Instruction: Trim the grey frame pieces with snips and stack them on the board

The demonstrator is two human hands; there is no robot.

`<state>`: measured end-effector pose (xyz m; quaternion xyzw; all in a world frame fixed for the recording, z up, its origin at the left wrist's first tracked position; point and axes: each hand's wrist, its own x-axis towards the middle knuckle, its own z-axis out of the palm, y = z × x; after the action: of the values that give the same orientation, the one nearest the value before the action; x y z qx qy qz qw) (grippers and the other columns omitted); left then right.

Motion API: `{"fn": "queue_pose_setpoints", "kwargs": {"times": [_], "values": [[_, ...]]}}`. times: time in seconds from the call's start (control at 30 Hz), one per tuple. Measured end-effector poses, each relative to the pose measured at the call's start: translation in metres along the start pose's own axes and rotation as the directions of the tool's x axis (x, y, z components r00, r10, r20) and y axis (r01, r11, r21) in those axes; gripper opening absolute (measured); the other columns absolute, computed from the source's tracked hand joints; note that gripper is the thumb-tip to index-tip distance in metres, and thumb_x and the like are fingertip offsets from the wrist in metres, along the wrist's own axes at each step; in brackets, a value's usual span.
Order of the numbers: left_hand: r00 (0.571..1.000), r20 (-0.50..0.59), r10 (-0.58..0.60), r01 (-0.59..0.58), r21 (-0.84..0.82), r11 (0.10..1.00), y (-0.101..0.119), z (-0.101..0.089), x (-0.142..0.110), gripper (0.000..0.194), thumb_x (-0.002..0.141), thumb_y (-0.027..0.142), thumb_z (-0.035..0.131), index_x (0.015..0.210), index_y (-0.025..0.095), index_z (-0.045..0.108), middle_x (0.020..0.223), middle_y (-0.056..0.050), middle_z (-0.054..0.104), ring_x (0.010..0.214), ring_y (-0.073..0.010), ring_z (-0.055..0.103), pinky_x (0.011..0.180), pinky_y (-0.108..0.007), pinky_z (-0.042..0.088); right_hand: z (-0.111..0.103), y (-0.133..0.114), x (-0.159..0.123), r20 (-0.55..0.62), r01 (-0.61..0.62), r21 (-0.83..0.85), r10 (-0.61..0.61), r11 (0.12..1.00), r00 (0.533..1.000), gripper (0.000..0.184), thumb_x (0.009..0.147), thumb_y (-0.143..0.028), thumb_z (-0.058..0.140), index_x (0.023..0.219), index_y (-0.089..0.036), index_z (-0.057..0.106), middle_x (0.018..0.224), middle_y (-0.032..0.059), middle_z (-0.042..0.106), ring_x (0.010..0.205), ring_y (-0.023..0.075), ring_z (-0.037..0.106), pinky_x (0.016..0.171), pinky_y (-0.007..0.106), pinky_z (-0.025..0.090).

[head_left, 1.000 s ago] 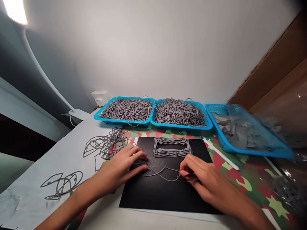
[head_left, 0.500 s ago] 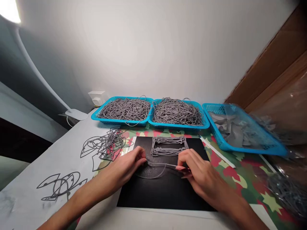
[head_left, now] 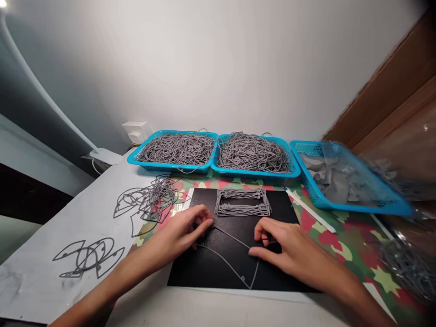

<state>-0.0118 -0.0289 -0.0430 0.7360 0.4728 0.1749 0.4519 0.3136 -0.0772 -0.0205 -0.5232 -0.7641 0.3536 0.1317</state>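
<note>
A thin grey rubber gasket (head_left: 230, 263), a flexible loop with small round tabs, is spread over a black mat (head_left: 282, 272). My left hand (head_left: 192, 225) pinches its far left end between thumb and fingers. At the loop's right corner is my right hand (head_left: 277, 240), thumb on the strand and fingers curled; the exact grip is partly hidden. Just beyond both hands, a neat rectangular stack of similar gaskets (head_left: 243, 210) lies on the mat.
Two blue baskets (head_left: 170, 166) (head_left: 255, 173) heaped with tangled gaskets stand along the wall. A third blue basket (head_left: 371, 210) at right holds grey scraps and clear plastic. Loose gaskets (head_left: 146, 200) lie left of the mat, with another small tangle (head_left: 90, 259) nearer. A lamp (head_left: 44, 93) rises far left.
The gasket, bunched and twisted between my hands before, now lies opened out toward me. My right hand has turned, its thumb now extended along the strand. The view has shifted slightly.
</note>
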Motion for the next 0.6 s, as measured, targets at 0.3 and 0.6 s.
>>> {"fn": "queue_pose_setpoints", "kwargs": {"times": [0.3, 0.6], "values": [[0.995, 0.083, -0.051, 0.061, -0.113, 0.992, 0.010, -0.014, -0.003, 0.047, 0.114, 0.066, 0.051, 0.113, 0.021, 0.067, 0.092, -0.001, 0.068, 0.075, -0.0194, 0.076, 0.072, -0.032, 0.065, 0.003, 0.001, -0.004, 0.096, 0.038, -0.052, -0.033, 0.998, 0.995, 0.018, 0.119, -0.032, 0.058, 0.102, -0.027, 0.057, 0.102, -0.0025, 0.071, 0.087, 0.0190, 0.065, 0.074, 0.032, 0.040], [0.997, 0.074, -0.004, 0.020, -0.213, 0.977, 0.002, -0.012, -0.005, 0.052, 0.117, 0.067, 0.044, 0.129, 0.022, 0.067, 0.101, -0.004, 0.069, 0.085, -0.0194, 0.071, 0.071, -0.030, 0.066, -0.005, 0.014, -0.002, 0.028, -0.035, 0.046, 0.033, 0.998, 0.999, 0.025, 0.120, -0.041, 0.048, 0.107, -0.029, 0.065, 0.107, -0.0008, 0.071, 0.091, 0.0193, 0.064, 0.080, 0.033, 0.045]]}}
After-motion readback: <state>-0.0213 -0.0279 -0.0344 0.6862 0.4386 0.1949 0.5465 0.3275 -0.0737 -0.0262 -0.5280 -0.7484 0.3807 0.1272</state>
